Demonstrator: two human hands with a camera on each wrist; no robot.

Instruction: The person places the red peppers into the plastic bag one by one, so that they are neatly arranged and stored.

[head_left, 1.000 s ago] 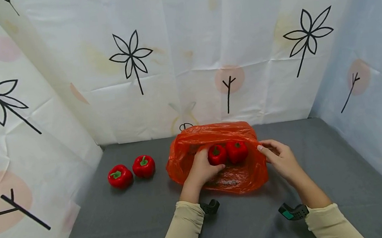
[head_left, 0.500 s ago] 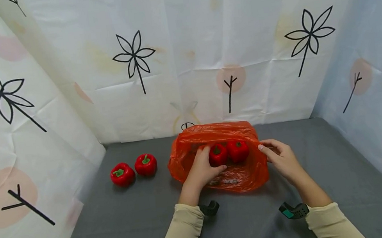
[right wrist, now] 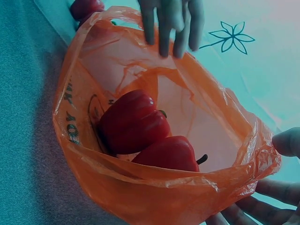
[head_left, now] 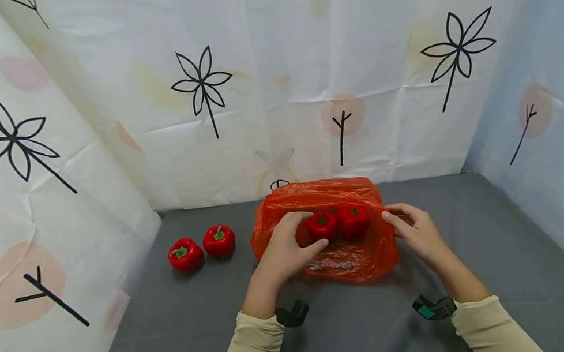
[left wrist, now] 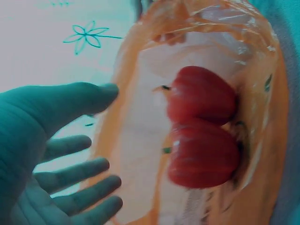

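Note:
An orange-red plastic bag (head_left: 317,191) lies with its mouth open toward me. Inside it, two red bell peppers (head_left: 322,226) with green stems sit side by side, touching. My left hand (head_left: 284,249) hovers at the left of the bag's mouth, thumb and fingers spread. The left wrist view shows that hand (left wrist: 28,131) holding nothing, apart from the peppers (left wrist: 204,154). With thumb and fingers, my right hand (head_left: 418,231) pinches the bag's right rim; in the right wrist view the gathered plastic (right wrist: 265,157) lies between them. Two more bell peppers, one left (head_left: 185,255) and one right (head_left: 218,241), stand outside.
A dark grey cloth covers the table (head_left: 164,334). Pale printed curtains (head_left: 271,84) enclose the back and both sides, close behind the bag. A black wrist camera (head_left: 434,307) hangs below my right wrist, another (head_left: 293,314) below the left.
My left hand has let go of the left pepper in the bag and drawn back toward the left and up. The right hand keeps its hold on the rim. The view shifts slightly.

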